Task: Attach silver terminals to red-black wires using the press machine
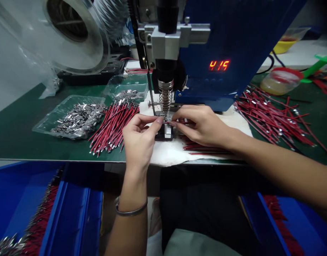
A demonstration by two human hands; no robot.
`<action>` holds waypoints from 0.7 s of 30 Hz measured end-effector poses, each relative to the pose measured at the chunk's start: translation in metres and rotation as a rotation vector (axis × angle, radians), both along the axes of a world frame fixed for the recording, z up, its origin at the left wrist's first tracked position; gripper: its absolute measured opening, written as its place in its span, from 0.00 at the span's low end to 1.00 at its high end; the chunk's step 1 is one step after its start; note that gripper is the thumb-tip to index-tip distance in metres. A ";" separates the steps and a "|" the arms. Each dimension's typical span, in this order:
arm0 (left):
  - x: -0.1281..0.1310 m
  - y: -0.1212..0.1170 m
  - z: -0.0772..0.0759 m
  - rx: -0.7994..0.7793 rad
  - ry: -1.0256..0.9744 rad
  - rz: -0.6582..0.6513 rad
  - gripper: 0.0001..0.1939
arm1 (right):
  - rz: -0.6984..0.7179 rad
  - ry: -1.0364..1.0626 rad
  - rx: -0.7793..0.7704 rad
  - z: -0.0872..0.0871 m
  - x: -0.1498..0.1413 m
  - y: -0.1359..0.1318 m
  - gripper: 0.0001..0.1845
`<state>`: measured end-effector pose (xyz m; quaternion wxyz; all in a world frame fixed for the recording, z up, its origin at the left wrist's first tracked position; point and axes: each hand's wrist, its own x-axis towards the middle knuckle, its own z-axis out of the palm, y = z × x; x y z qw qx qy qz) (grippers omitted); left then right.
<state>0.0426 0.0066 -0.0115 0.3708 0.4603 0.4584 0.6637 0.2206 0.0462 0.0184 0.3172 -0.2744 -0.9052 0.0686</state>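
Both hands meet at a small metal block under the spring-loaded head of a bench machine. My left hand pinches thumb and forefinger together at the block's left side; what lies between them is too small to make out. From the right, my right hand is closed in a pinch on a thin red wire, its end hidden by the fingertips at the block. More red wires lie on a white cloth below my right hand.
Left of the machine are a pile of red wires and a clear tray of small metal parts. Another wire pile lies right of the blue housing, whose display reads 415. Blue bins stand below the table edge.
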 end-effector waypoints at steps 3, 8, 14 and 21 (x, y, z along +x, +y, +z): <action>0.000 0.000 0.000 0.012 -0.016 -0.007 0.06 | -0.003 0.001 0.016 0.000 0.001 0.000 0.08; -0.001 0.000 0.000 0.012 -0.030 -0.014 0.06 | 0.013 0.018 0.027 -0.001 0.001 0.002 0.08; 0.001 0.000 0.000 0.037 -0.022 -0.005 0.05 | 0.017 0.022 0.031 -0.001 0.001 0.001 0.07; 0.000 0.001 0.000 0.027 -0.014 0.002 0.07 | 0.012 0.014 0.013 -0.001 0.002 0.001 0.07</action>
